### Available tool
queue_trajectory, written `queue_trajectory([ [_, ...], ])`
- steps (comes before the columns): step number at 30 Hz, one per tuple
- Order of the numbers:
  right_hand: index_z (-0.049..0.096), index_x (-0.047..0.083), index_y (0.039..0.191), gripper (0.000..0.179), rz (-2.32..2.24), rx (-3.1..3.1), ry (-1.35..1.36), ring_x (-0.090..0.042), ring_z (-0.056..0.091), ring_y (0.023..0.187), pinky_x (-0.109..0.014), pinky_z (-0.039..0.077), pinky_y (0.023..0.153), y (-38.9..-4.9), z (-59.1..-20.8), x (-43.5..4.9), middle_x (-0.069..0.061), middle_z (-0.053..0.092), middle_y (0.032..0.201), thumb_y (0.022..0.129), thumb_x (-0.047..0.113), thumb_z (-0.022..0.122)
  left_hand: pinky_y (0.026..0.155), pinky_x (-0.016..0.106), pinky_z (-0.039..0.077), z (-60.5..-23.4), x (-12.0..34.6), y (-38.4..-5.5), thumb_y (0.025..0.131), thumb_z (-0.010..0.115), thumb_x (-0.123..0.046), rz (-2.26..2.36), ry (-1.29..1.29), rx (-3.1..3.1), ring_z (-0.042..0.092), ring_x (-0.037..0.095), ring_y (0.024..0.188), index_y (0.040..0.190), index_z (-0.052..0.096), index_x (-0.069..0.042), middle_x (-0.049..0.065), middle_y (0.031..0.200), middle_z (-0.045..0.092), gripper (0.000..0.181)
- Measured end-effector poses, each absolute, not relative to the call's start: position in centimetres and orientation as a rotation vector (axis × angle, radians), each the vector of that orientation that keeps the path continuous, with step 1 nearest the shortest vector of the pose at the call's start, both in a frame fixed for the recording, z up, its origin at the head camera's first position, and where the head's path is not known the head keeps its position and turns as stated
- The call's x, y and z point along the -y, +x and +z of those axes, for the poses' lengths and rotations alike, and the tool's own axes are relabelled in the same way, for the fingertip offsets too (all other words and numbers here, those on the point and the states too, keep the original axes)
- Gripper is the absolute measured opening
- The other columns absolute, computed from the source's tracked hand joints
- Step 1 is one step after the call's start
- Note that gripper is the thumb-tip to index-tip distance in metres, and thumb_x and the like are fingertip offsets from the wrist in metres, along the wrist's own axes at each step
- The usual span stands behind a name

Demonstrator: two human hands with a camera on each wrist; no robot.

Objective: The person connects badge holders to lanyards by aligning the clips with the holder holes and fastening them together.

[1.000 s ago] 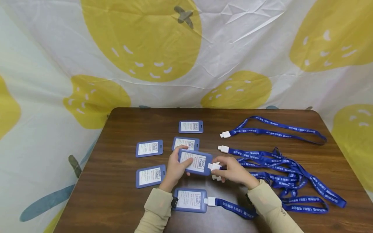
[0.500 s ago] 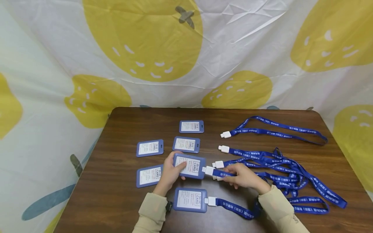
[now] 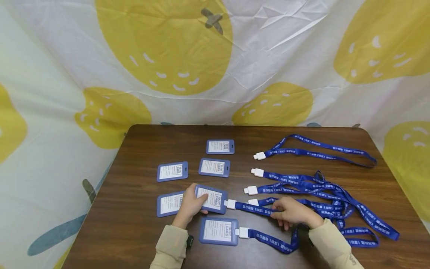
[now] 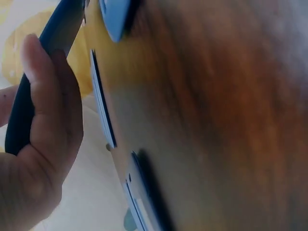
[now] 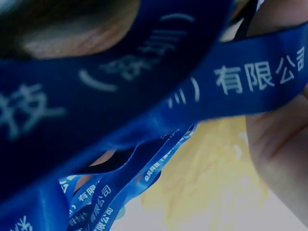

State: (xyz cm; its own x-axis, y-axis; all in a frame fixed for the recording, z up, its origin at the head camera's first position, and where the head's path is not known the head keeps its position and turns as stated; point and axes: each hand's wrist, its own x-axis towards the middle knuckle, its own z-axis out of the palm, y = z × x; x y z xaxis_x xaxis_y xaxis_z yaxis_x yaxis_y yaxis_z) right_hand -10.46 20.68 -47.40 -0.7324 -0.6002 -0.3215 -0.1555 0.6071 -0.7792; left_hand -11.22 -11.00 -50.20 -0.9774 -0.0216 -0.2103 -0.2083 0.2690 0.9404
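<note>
Near the middle of the worktop (image 3: 124,239), the left hand (image 3: 193,205) grips the held badge (image 3: 215,200), thumb on its printed face and fingers behind. Its long axis runs left to right, the right end angled slightly towards the person. At that end, a white clip (image 3: 230,204) joins it to a blue strap (image 3: 252,207), which stretches rightwards almost in line with it. The right hand (image 3: 292,213) pinches the strap between thumb and fingers, well apart from the clip, so the left hand is much the nearer to the held badge. From the left wrist, that badge looks tilted and raised off the surface.

Just on the person's side of it, the front badge (image 3: 218,231) lies nearly parallel, with its own strap (image 3: 272,241) to the right. This close spacing seems the relation that matters most, and the left hand is nearer here too. Four loose badges (image 3: 214,167) lie beyond and to the left; tangled straps (image 3: 319,204) spread past the right hand.
</note>
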Motion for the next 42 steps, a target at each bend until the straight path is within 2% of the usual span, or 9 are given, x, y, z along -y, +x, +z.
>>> queue_trajectory([
  [6,0.062,-0.001,0.086,0.013,-0.849,-2.527,-0.514,-0.011,0.052,0.038,-0.025,0.043,0.038,-10.2,-48.0,-19.7,0.001,0.054,0.052,0.088,0.002,0.05,0.037,0.031,0.047,-50.2,11.4,-11.3,0.08,0.059,-0.001,1.579,-0.268,-2.553,0.051,0.013,0.038,0.118,0.041,0.01,0.03,0.103,0.052,0.044],
  [11,0.06,0.007,0.07,0.008,-0.582,-2.822,-0.487,-0.011,0.046,0.046,-0.027,0.04,0.045,-10.1,-48.0,-19.0,0.003,0.05,0.055,0.076,0.003,0.06,0.037,0.031,0.046,-49.8,11.5,-11.2,0.081,0.06,-0.01,1.377,-0.217,-2.665,0.052,0.017,0.034,0.12,0.043,0.01,0.037,0.109,0.051,0.047],
  [14,0.052,0.011,0.06,0.019,-0.474,-2.988,-0.548,-0.013,0.04,0.049,-0.029,0.035,0.044,-10.4,-48.0,-18.5,0.003,0.045,0.054,0.072,0.002,0.064,0.058,0.039,0.052,-49.4,11.6,-11.1,0.082,0.061,-0.015,1.239,-0.144,-2.764,0.064,0.03,0.062,0.118,0.046,0.012,0.035,0.106,0.055,0.047],
  [17,0.053,0.011,0.062,0.019,-0.453,-3.103,-0.668,-0.015,0.043,0.05,-0.03,0.036,0.042,-10.8,-48.3,-17.9,0.002,0.046,0.057,0.069,0.0,0.067,0.081,0.047,0.046,-49.1,11.6,-11.0,0.082,0.061,-0.019,1.112,-0.092,-2.844,0.058,0.041,0.094,0.115,0.05,0.014,0.032,0.108,0.056,0.048],
  [19,0.058,0.009,0.069,0.015,-0.477,-3.134,-0.792,-0.015,0.046,0.055,-0.031,0.039,0.044,-11.1,-48.6,-17.4,0.002,0.046,0.062,0.067,0.0,0.07,0.087,0.049,0.042,-49.0,11.6,-10.9,0.082,0.061,-0.02,1.049,-0.062,-2.874,0.053,0.044,0.103,0.114,0.051,0.015,0.032,0.11,0.055,0.048],
  [22,0.067,0.009,0.084,0.019,-0.503,-3.087,-0.995,-0.014,0.047,0.064,-0.03,0.043,0.052,-11.6,-49.1,-16.7,0.003,0.045,0.07,0.067,0.004,0.074,0.084,0.049,0.044,-48.8,11.5,-10.6,0.082,0.061,-0.02,0.993,-0.018,-2.893,0.054,0.044,0.1,0.113,0.052,0.017,0.032,0.106,0.057,0.049],
  [25,0.07,0.009,0.089,0.022,-0.51,-2.999,-1.113,-0.013,0.044,0.068,-0.027,0.042,0.056,-11.8,-49.4,-16.1,0.003,0.044,0.074,0.068,0.009,0.077,0.08,0.048,0.046,-48.6,11.4,-10.4,0.082,0.061,-0.019,0.972,0.017,-2.894,0.057,0.042,0.096,0.113,0.052,0.016,0.029,0.102,0.059,0.048],
  [33,0.071,0.007,0.09,0.024,-0.525,-2.931,-1.181,-0.015,0.047,0.071,-0.029,0.044,0.058,-12.0,-49.7,-15.6,0.001,0.048,0.076,0.066,0.009,0.078,0.085,0.046,0.044,-48.8,11.9,-10.2,0.084,0.061,-0.019,0.991,0.105,-2.875,0.056,0.038,0.101,0.12,0.05,0.011,0.025,0.107,0.059,0.048],
  [42,0.065,0.004,0.083,0.025,-0.474,-2.983,-1.175,-0.018,0.051,0.071,-0.032,0.046,0.059,-12.0,-50.0,-15.7,-0.001,0.053,0.075,0.064,0.011,0.078,0.077,0.041,0.048,-48.9,14.1,-10.2,0.082,0.064,-0.012,1.077,0.289,-2.937,0.058,0.028,0.088,0.116,0.053,0.007,0.017,0.098,0.061,0.041],
])
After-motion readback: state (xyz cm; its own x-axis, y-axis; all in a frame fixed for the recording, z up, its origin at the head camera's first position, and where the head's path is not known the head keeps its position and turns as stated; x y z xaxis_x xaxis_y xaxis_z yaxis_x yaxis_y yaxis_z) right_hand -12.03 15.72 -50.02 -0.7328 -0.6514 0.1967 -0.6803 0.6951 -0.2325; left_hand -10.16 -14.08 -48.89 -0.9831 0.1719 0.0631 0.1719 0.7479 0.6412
